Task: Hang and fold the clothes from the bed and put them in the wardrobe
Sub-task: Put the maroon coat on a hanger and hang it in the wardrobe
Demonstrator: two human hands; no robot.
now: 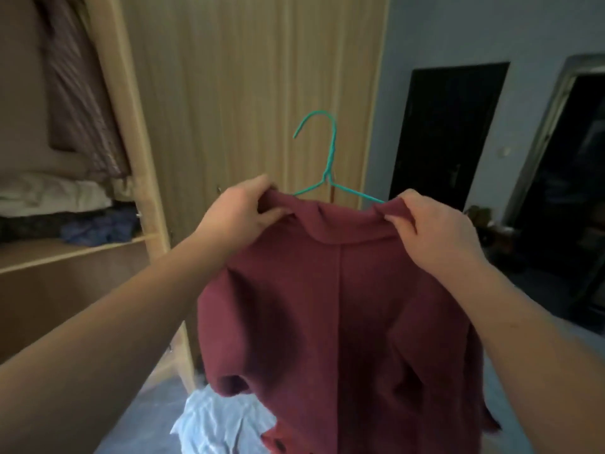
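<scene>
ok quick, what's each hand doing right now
Left hand: gripping the coat at its left shoulder, over the hanger.
Right hand: pinching the coat's right shoulder.

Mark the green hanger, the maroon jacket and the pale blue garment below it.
green hanger (331, 152), head view, on the twisted neck under the hook.
maroon jacket (340, 306), head view, on the back seam.
pale blue garment (212, 421), head view, on its crumpled middle.
</scene>
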